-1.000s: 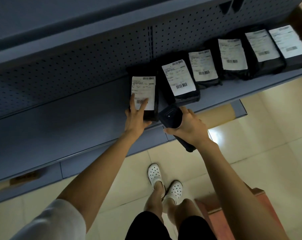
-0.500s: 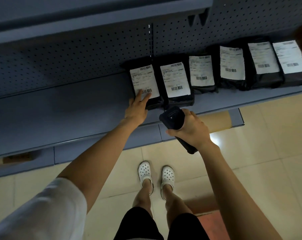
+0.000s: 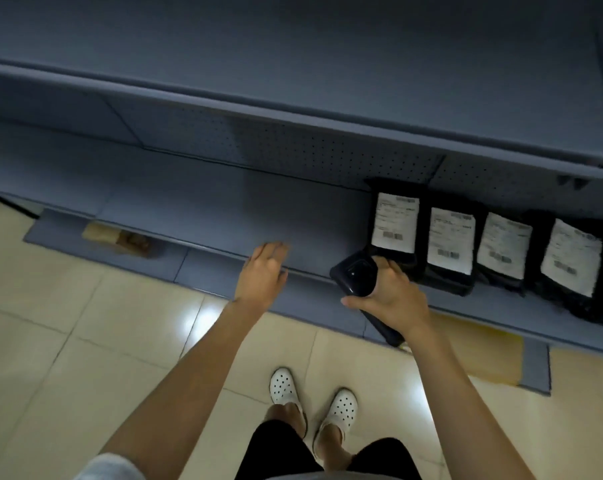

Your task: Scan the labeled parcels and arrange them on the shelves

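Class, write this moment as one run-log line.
left hand: open, off parcels | right hand: holds scanner | parcels: rowed on shelf

Shelf point(image 3: 223, 216): it sat under a higher shelf point(image 3: 327, 81).
Parcels point(image 3: 450, 251): they stood in a row on the shelf, at its right end, leaning on its back wall.
Scanner point(image 3: 357, 277): it was at the shelf's front edge, just before the leftmost parcel point(image 3: 393, 223), in the right hand point(image 3: 393, 299).
Left hand point(image 3: 262, 278): it was over the shelf's front edge, left of the scanner.
Shoes point(image 3: 312, 398): they were on the floor, before the shelf.
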{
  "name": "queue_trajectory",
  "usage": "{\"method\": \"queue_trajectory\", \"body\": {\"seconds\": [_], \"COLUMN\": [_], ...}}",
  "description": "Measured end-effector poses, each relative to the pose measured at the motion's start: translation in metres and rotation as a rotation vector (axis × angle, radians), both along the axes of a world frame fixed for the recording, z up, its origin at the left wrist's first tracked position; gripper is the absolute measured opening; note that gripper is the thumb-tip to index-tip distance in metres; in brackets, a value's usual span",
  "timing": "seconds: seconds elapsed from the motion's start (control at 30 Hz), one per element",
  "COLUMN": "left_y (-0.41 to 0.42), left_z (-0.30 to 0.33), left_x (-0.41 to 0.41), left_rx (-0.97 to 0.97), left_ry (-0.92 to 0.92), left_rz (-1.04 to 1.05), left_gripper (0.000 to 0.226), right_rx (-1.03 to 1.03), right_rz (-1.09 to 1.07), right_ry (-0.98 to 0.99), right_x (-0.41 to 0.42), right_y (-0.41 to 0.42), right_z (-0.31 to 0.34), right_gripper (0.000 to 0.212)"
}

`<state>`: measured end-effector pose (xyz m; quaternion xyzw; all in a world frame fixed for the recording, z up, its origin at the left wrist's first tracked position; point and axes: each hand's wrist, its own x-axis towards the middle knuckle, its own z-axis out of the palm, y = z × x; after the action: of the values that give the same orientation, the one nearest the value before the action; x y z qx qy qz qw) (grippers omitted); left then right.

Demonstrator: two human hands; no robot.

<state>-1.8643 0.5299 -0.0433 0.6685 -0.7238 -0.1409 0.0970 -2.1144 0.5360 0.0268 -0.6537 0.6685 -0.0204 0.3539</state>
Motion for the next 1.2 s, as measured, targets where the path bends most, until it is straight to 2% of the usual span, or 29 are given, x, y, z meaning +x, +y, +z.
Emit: {"method": "queue_trajectory", "body": {"seconds": [0.1, 0.2, 0.3, 0.6, 0.9, 1.2], "left_y": [0.032, 0.064, 0.098, 0.203, 0.274, 0.282], "left_z": [0.013, 0.025, 0.036, 0.065, 0.089, 0.084], "left_x": [0.056, 0.118, 0.184, 0.415, 0.609, 0.817], "left_rx": [-0.042, -0.072, -0.092, -0.135, -0.182, -0.156], "left_ry": [0.031, -0.015, -0.045, -0.126, -0.164, -0.198], "left_rz": [0.145, 0.272, 0.406, 0.678, 0.886, 1.03], "left_gripper": [0.059, 0.06, 0.061, 0.063, 0.063, 0.056], "right_rx": [0.014, 0.002, -0.038, -0.11, -0.13, -0.169], "right_rz": [0.149, 0.298, 0.435, 0.756, 0.964, 1.111], "right_ry": [-0.02, -0.025, -0.023, -0.093, -0.15, -0.175], "right_x": [0.058, 0.127, 0.203, 0.484, 0.705, 0.939], "right_y": [-0.007, -0.009, -0.004, 0.043, 0.081, 0.059], "right_z": [0.013, 0.029, 0.042, 0.073, 0.097, 0.092], "right_gripper": [0.09, 0.094, 0.09, 0.095, 0.087, 0.087]}}
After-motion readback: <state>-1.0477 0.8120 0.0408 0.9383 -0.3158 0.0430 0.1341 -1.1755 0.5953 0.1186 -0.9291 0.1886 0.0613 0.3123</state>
